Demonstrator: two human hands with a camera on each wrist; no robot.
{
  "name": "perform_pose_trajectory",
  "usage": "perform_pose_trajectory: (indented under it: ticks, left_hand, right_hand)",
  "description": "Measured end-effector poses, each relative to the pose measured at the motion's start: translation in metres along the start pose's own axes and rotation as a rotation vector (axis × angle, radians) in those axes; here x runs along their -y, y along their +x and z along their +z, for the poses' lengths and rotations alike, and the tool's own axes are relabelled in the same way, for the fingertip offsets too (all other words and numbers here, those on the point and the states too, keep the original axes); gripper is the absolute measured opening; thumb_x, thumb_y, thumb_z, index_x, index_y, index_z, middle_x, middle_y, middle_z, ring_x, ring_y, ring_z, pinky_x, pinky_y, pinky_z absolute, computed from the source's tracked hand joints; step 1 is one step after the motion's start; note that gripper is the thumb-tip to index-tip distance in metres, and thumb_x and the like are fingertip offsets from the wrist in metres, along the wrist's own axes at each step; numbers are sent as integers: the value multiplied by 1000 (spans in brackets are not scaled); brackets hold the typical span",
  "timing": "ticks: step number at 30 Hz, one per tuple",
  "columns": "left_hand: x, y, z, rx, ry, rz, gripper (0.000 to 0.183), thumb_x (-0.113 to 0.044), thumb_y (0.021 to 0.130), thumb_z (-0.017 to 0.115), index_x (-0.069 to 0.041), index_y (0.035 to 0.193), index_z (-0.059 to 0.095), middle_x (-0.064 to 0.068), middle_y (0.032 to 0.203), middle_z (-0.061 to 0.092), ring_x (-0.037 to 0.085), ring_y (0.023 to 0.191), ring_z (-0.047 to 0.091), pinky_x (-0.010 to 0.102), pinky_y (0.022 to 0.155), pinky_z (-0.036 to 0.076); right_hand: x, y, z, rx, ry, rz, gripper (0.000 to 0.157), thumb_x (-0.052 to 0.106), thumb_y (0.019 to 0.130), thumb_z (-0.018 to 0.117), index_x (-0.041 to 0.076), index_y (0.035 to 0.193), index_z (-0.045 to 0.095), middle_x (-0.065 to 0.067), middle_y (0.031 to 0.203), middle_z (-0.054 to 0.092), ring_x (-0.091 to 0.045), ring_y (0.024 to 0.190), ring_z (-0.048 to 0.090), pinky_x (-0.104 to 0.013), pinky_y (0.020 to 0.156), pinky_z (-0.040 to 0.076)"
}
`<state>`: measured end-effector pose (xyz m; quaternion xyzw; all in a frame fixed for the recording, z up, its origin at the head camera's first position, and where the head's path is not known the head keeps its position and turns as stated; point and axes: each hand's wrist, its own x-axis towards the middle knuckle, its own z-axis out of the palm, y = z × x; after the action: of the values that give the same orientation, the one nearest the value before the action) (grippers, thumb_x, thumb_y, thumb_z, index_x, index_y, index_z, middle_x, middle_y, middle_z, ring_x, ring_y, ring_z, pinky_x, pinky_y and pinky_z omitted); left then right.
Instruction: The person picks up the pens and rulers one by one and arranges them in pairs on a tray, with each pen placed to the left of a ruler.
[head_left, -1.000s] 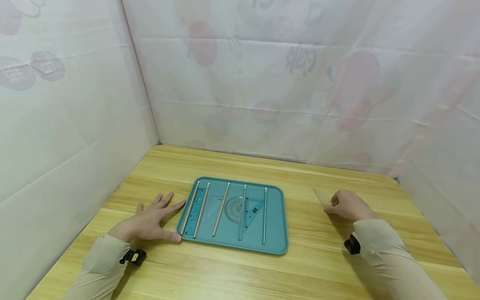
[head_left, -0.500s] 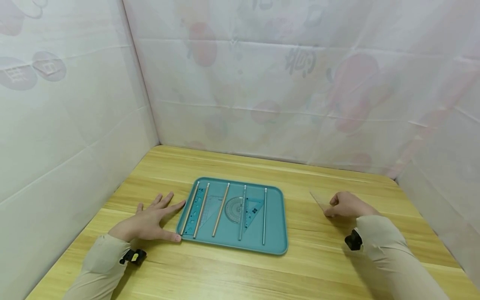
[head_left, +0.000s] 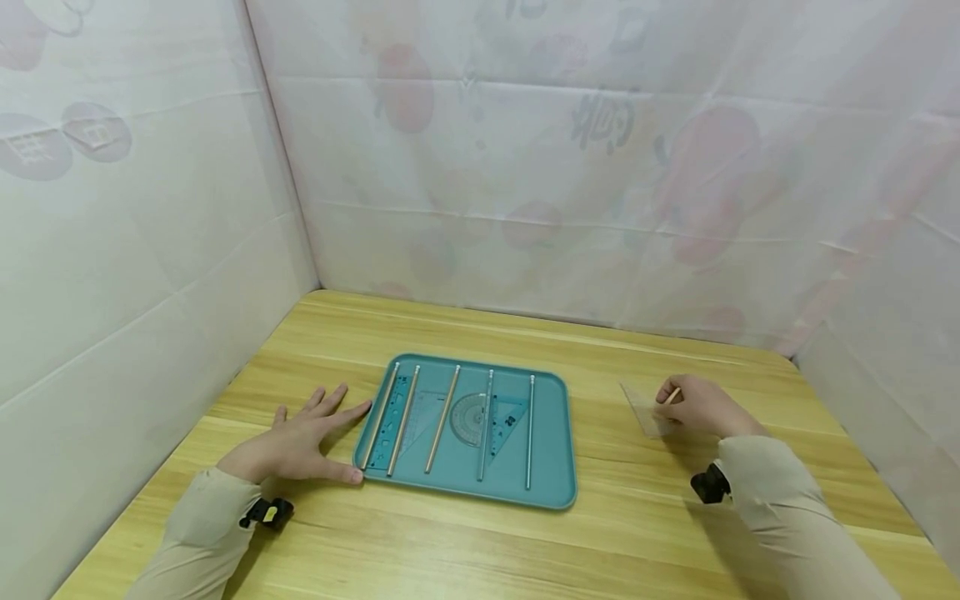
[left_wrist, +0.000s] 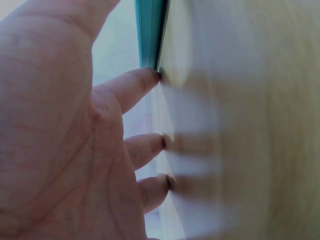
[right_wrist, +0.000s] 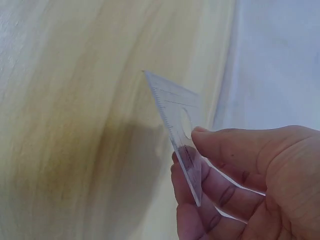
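Note:
My right hand (head_left: 703,407) pinches a clear plastic set square (right_wrist: 172,107) between thumb and curled fingers, above the table right of the tray. In the right wrist view the set square is tilted, with marks along one edge and an oval cut-out by the thumb. My left hand (head_left: 288,448) lies with spread fingers at the left side of the teal tray (head_left: 553,450); the thumb and index fingertip touch its edge. In the left wrist view the fingertips (left_wrist: 152,77) rest on the table beside the tray's side.
Several pencils (head_left: 444,418) lie spaced across the tray. Among and under them are a blue ruler (head_left: 386,432), a clear set square (head_left: 427,410), a clear protractor (head_left: 463,425) and a blue set square (head_left: 504,429). Fabric walls (head_left: 465,167) enclose the wooden table (head_left: 420,542).
My right hand has shifted slightly right, and its fingers have moved on the set square, which now shows more of its face. My left hand and the tray stay put.

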<state>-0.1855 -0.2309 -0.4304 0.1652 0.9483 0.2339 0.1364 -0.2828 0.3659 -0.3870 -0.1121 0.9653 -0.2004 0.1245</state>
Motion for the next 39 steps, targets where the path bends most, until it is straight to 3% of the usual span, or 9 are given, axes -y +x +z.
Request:
perform_pose_trajectory:
  ticks: [6, 14, 23, 30, 39]
  left_hand:
    - [0, 0, 0, 2, -7, -1, 110, -68, 82, 84, -27, 171, 33, 28, 179, 4, 62, 161, -1, 96, 107, -2]
    - [1, 0, 0, -2, 10, -3, 110, -69, 82, 83, -27, 171, 33, 28, 179, 5, 62, 161, 0, 97, 108, -1]
    - [2, 1, 1, -17, 23, 3, 110, -70, 82, 82, -24, 170, 34, 29, 179, 8, 64, 160, 3, 98, 106, 1]
    - [0, 0, 0, -4, 2, -1, 110, -68, 83, 83, -25, 170, 33, 29, 179, 7, 64, 161, 1, 97, 107, -1]
    - [-1, 1, 0, -3, 14, -6, 110, -69, 82, 83, -24, 170, 34, 28, 179, 8, 62, 161, 2, 97, 108, -1]
  right_hand:
    - [5, -3, -6, 49, 71, -29, 26, 7, 104, 64, -11, 122, 68, -15, 93, 74, -22, 80, 71, -38, 72, 59]
    - [10, -7, -10, 124, 215, -16, 43, 4, 106, 58, -19, 143, 54, -18, 103, 72, -23, 86, 68, -38, 75, 63]
    - [27, -8, -1, 133, 366, -25, 51, 9, 108, 61, -14, 152, 48, -14, 108, 63, -25, 96, 73, -40, 85, 66]
    - [47, -5, 11, 135, 450, -70, 52, 10, 108, 63, -12, 153, 48, -14, 110, 65, -25, 102, 73, -39, 87, 66]
    - [76, -2, 28, 155, 510, -100, 53, 10, 107, 64, -9, 154, 49, -15, 110, 65, -28, 99, 73, -40, 87, 66]
